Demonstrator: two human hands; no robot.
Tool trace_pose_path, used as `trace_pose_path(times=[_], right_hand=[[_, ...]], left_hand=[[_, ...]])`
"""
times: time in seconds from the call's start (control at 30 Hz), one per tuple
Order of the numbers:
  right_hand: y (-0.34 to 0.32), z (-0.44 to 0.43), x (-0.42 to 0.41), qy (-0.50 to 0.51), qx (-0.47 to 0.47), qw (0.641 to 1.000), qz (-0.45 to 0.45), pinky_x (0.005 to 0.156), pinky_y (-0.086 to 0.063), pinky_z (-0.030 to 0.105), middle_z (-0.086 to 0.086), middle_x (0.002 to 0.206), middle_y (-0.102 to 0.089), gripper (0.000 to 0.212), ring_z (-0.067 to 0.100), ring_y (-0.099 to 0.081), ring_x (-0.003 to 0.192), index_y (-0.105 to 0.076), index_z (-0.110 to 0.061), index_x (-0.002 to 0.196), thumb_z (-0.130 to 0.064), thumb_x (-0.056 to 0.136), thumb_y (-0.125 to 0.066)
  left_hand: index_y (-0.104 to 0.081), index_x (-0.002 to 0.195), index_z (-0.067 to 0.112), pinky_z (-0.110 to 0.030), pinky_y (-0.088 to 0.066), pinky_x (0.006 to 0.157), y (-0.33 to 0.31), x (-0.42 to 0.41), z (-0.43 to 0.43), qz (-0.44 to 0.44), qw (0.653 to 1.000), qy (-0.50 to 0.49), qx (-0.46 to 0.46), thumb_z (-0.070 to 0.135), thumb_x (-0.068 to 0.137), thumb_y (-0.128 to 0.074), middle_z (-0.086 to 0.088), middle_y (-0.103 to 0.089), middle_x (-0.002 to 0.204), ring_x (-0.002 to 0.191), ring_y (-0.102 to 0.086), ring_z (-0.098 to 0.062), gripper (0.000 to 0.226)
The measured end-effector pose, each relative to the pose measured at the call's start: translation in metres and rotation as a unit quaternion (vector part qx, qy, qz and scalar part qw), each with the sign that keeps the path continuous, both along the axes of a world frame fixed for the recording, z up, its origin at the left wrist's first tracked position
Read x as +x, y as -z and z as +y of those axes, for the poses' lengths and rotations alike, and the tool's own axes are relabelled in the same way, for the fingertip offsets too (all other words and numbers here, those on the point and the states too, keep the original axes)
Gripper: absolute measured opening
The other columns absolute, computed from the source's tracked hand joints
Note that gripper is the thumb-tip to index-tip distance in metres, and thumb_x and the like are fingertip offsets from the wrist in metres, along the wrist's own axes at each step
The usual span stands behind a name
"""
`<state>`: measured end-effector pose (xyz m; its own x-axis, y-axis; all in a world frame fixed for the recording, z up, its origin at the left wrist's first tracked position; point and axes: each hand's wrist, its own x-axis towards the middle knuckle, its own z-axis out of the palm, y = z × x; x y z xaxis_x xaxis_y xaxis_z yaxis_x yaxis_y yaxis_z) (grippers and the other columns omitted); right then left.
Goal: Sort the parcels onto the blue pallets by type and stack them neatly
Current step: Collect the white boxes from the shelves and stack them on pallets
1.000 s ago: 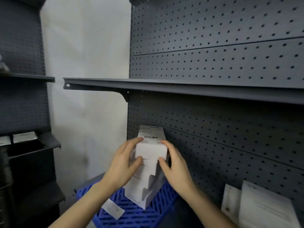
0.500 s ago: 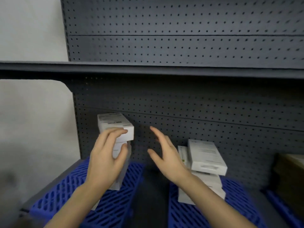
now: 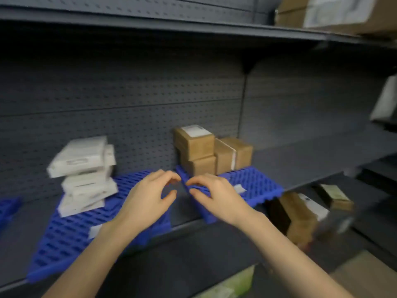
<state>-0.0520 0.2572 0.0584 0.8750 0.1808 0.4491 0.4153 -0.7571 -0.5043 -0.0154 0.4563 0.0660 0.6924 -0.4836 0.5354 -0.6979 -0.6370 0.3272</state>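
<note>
A leaning stack of white parcels (image 3: 83,173) stands at the back left of a blue pallet (image 3: 64,235) on the dark shelf. To its right, brown cardboard boxes (image 3: 206,151) are stacked at the back of a second blue pallet (image 3: 253,183). My left hand (image 3: 148,198) and my right hand (image 3: 217,196) hover side by side over the gap between the two pallets, fingers curled and apart, holding nothing. The view is motion-blurred.
A dark pegboard wall backs the shelf, and another shelf (image 3: 193,26) runs overhead carrying a large cardboard box (image 3: 335,14) at top right. More brown parcels (image 3: 300,216) lie lower right, below the shelf edge. A third blue pallet's corner (image 3: 8,207) shows at far left.
My view has swung right along the shelf. Both hands let go of the white parcel stack at the left and now hang empty between the white-parcel pallet and the brown-box pallet.
</note>
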Motion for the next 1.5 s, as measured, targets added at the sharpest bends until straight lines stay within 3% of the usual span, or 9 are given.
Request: trace_pose_path(times=[0.13,0.23,0.37,0.67,0.8,0.93,1.1,1.27,1.5], right_hand=[[0.033,-0.109,-0.059,0.092,0.030,0.995,0.034,0.094,-0.046,0.032,-0.008,0.112,-0.066,0.024,0.008,-0.059,0.106,-0.065,-0.026,0.112,-0.030,0.091,-0.056],[0.052,-0.176,-0.100,0.151,0.010,0.987,0.057,0.092,-0.046,0.031,-0.006,0.109,-0.065,0.025,0.009,-0.060,0.102,-0.065,-0.025,0.111,-0.033,0.090,-0.054],[0.070,-0.253,-0.143,0.217,0.012,0.972,0.089,0.089,-0.046,0.029,-0.006,0.109,-0.064,0.024,0.010,-0.059,0.101,-0.063,-0.026,0.114,-0.031,0.092,-0.054],[0.116,-0.428,-0.153,0.317,-0.029,0.934,0.165,0.086,-0.049,0.041,-0.003,0.111,-0.059,0.028,0.020,-0.058,0.104,-0.056,-0.030,0.119,-0.037,0.093,-0.048],[0.133,-0.510,-0.131,0.320,-0.058,0.920,0.217,0.087,-0.049,0.041,0.000,0.117,-0.055,0.031,0.024,-0.055,0.111,-0.052,-0.027,0.124,-0.036,0.094,-0.047],[0.148,-0.579,-0.114,0.326,-0.058,0.915,0.229,0.091,-0.047,0.039,0.001,0.126,-0.050,0.037,0.025,-0.052,0.116,-0.047,-0.027,0.131,-0.033,0.094,-0.048],[0.177,-0.651,-0.088,0.323,-0.019,0.913,0.250,0.098,-0.043,0.042,0.005,0.130,-0.043,0.049,0.030,-0.046,0.121,-0.037,-0.026,0.139,-0.031,0.092,-0.051],[0.210,-0.721,-0.052,0.275,-0.002,0.918,0.285,0.103,-0.039,0.048,0.006,0.138,-0.035,0.059,0.031,-0.039,0.127,-0.025,-0.031,0.146,-0.030,0.093,-0.051],[0.262,-0.811,0.009,0.164,-0.010,0.929,0.331,0.103,-0.041,0.043,0.009,0.140,-0.035,0.062,0.031,-0.041,0.127,-0.023,-0.033,0.147,-0.033,0.093,-0.053]], left_hand=[[-0.060,0.102,0.032,-0.033,-0.051,0.082,0.026,-0.019,-0.120,0.030,0.997,0.070,0.004,0.024,0.080,-0.062,0.021,-0.060,0.100,0.096,-0.060,-0.001,0.023],[-0.064,0.099,0.027,-0.031,-0.051,0.080,0.044,-0.037,-0.199,0.042,0.991,0.121,0.024,0.020,0.081,-0.066,0.015,-0.062,0.095,0.092,-0.061,-0.005,0.020],[-0.063,0.097,0.030,-0.034,-0.052,0.076,0.065,-0.056,-0.290,0.061,0.981,0.172,0.069,0.033,0.078,-0.056,0.014,-0.063,0.092,0.090,-0.061,-0.006,0.020],[-0.060,0.097,0.029,-0.032,-0.049,0.070,0.126,-0.040,-0.485,0.070,0.965,0.204,0.148,0.027,0.083,-0.062,0.013,-0.062,0.097,0.092,-0.060,-0.012,0.014],[-0.060,0.098,0.028,-0.028,-0.047,0.068,0.154,-0.016,-0.574,0.122,0.962,0.199,0.139,0.025,0.085,-0.060,0.014,-0.061,0.097,0.090,-0.061,-0.010,0.013],[-0.059,0.097,0.030,-0.033,-0.053,0.072,0.181,0.004,-0.647,0.181,0.958,0.183,0.128,0.025,0.085,-0.062,0.012,-0.062,0.093,0.085,-0.061,-0.011,0.014],[-0.059,0.115,0.021,-0.024,-0.048,0.075,0.215,0.020,-0.716,0.268,0.936,0.187,0.134,0.019,0.085,-0.067,0.004,-0.060,0.099,0.090,-0.059,-0.013,0.031],[-0.051,0.124,0.025,-0.037,-0.056,0.081,0.250,0.043,-0.773,0.327,0.927,0.128,0.131,0.023,0.084,-0.068,-0.001,-0.060,0.108,0.097,-0.062,-0.020,0.044],[-0.046,0.126,0.028,-0.029,-0.049,0.075,0.290,0.067,-0.839,0.401,0.912,-0.009,0.087,0.024,0.084,-0.066,0.002,-0.059,0.107,0.092,-0.061,-0.017,0.046]])
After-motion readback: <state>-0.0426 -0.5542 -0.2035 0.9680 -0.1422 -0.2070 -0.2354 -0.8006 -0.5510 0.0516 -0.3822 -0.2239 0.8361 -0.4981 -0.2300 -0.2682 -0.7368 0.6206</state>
